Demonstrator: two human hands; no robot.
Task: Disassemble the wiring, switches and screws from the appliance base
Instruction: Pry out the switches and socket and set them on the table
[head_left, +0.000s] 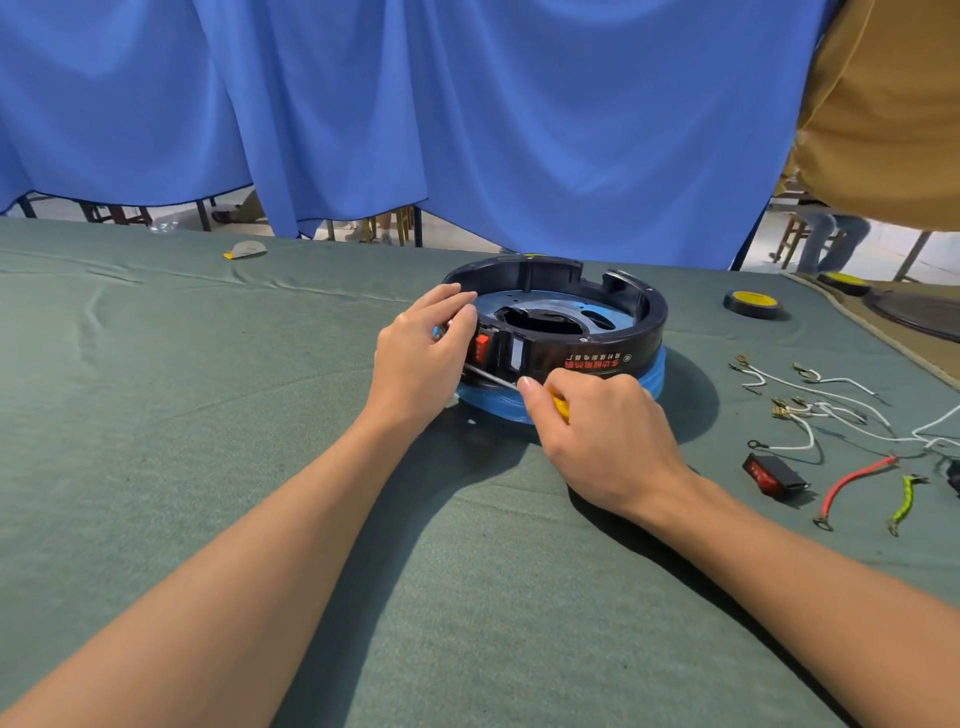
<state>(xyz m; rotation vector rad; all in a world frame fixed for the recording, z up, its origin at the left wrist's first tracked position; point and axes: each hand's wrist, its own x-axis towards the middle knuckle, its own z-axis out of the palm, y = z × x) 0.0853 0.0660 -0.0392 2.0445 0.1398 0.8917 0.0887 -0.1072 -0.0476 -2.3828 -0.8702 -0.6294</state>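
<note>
Presently the round black plastic appliance base (644, 338), on its blue lower ring, sits on the green cloth-covered table (208, 415), just past centre. At the base's 8 o'clock the left hand (421, 358) grips the rim, fingers curled beside a red switch (481, 347) mounted in the wall. At 6 o'clock the right hand (602, 441) grasps a yellow-handled screwdriver (491, 376), its thin metal shaft lying against the wall below that switch. At 4 o'clock, well apart, lie white wires (810, 410), a red wire (857, 486), a green-yellow wire (906, 501) and a loose black rocker switch (769, 475). A black-and-yellow tape roll (751, 304) rests at 2 o'clock.
</note>
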